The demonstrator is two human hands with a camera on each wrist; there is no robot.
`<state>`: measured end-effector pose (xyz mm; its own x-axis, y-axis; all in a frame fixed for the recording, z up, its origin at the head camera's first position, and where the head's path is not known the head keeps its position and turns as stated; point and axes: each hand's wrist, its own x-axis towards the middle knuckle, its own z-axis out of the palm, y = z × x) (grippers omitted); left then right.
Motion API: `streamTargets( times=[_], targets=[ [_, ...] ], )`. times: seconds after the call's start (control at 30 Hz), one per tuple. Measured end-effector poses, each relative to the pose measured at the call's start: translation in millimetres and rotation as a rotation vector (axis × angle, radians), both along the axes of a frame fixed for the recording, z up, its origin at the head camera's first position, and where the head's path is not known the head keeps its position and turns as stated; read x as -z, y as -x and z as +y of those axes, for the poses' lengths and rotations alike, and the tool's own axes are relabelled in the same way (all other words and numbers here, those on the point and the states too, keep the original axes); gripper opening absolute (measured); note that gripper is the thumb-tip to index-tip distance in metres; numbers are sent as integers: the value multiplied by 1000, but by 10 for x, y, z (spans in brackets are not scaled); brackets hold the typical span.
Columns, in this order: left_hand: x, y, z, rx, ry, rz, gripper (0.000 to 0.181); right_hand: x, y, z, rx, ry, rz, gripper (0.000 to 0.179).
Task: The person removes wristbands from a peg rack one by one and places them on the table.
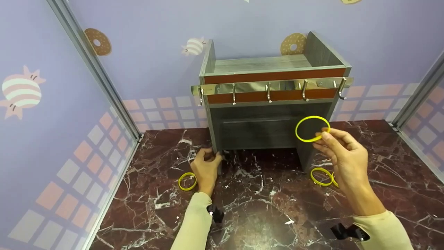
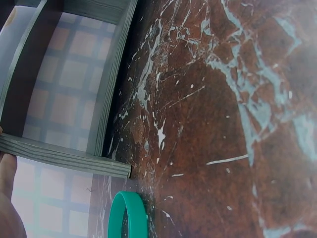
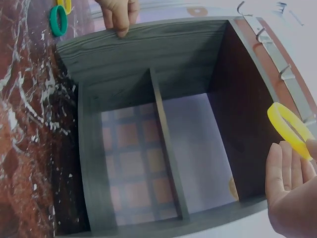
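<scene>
A grey wooden shelf unit (image 1: 258, 135) stands against the back wall, with a metal hook rail (image 1: 251, 89) across its front. My left hand (image 1: 205, 168) grips the front edge of the shelf's left side panel, low down; in the right wrist view a finger reaches over that edge. In front of the right part of the shelf, my right hand (image 1: 348, 158) pinches a yellow silicone wristband (image 1: 297, 133) between thumb and fingers, below the hooks. The hooks carry nothing. A green wristband (image 2: 132, 213) lies near the panel's foot; its counterpart in the head view looks yellow.
On the marble-patterned tabletop (image 1: 249, 215), a yellow wristband (image 1: 321, 185) lies by the shelf's right foot, another partly behind my right wrist. A second yellow band (image 3: 67, 6) shows beyond the green one in the right wrist view. Patterned walls enclose the sides.
</scene>
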<state>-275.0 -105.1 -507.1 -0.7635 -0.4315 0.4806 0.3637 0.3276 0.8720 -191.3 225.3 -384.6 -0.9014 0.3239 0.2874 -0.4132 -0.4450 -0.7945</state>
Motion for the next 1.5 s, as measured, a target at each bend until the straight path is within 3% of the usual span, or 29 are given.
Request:
streamTargets(
  times=[0.47, 0.77, 1.13, 1.5],
  targets=[
    [13, -3, -19, -11, 7, -1, 14, 168, -109, 346, 18, 61, -19, 13],
    [24, -6, -26, -1, 7, -5, 14, 289, -98, 598, 25, 135, -25, 12],
    [30, -9, -14, -6, 11, -2, 14, 518, -37, 942, 16, 220, -109, 11],
    [23, 2, -8, -13, 14, 9, 14, 781, -41, 1254, 56, 212, -198, 9]
  ],
)
